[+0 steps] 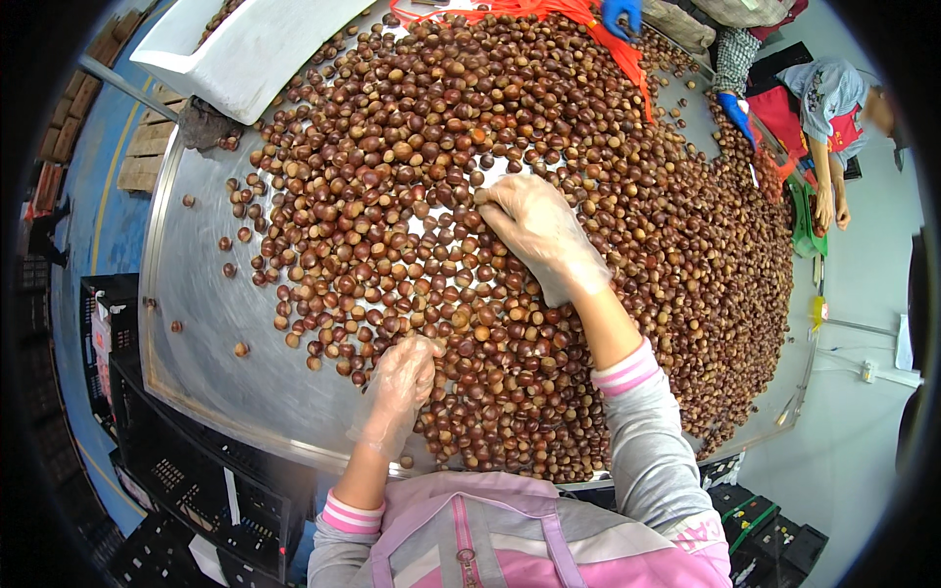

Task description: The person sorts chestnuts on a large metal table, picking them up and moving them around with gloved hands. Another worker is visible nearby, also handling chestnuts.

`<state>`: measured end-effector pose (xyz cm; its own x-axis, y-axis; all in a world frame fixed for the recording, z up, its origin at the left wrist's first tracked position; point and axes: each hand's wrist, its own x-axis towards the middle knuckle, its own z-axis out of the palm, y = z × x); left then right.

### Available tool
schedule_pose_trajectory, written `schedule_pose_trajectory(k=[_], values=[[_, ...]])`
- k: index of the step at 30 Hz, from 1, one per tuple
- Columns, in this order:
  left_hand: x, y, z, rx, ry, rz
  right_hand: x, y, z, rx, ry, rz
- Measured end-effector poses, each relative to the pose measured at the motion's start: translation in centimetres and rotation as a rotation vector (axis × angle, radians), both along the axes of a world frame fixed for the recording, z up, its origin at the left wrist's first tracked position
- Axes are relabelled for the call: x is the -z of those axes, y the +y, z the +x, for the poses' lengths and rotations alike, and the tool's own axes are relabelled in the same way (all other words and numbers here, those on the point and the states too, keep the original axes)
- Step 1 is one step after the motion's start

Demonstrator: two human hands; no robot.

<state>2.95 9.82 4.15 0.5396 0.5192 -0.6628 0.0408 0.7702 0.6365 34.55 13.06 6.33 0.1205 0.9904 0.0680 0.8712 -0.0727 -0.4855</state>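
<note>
A broad spread of brown chestnuts [470,117] covers much of a metal-topped table [206,294]. My right hand [540,231], in a clear plastic glove, reaches over the middle of the spread. Its fingers curl down at a thin patch where the pale surface shows through, and the fingertips are partly hidden. Nearer to me, my left hand [401,386] wears a similar glove and hovers at the front left edge of the chestnuts. Its fingers are bent inward with the thumb side toward the nuts. Whether either hand holds a chestnut cannot be made out.
A white foam box [228,73] stands at the back left. Red mesh bags [625,62] lie across the far chestnuts. Co-workers' blue-gloved hands [735,117] and a green bag [803,220] are on the right. Black plastic crates [206,470] stand below left, beyond the table's metal rim.
</note>
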Motion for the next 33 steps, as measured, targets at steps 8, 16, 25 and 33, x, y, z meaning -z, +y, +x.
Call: schedule_pose_trajectory(k=[8, 16, 25, 33], values=[[-0.6, 0.0, 0.4, -0.008, 0.030, 0.009, -1.1, -9.2, -1.3, 0.016, -0.092, 0.024], [-0.7, 0.0, 0.4, -0.019, 0.010, 0.008, -2.0, -16.2, -3.4, 0.356, -0.070, -0.085], [-0.6, 0.0, 0.5, -0.019, 0.015, 0.021, -4.1, -17.7, -4.7, 0.506, 0.291, -0.215], [-0.3, -0.1, 0.4, -0.030, 0.002, 0.027, -5.5, -15.3, -4.9, 0.353, 0.367, -0.292]])
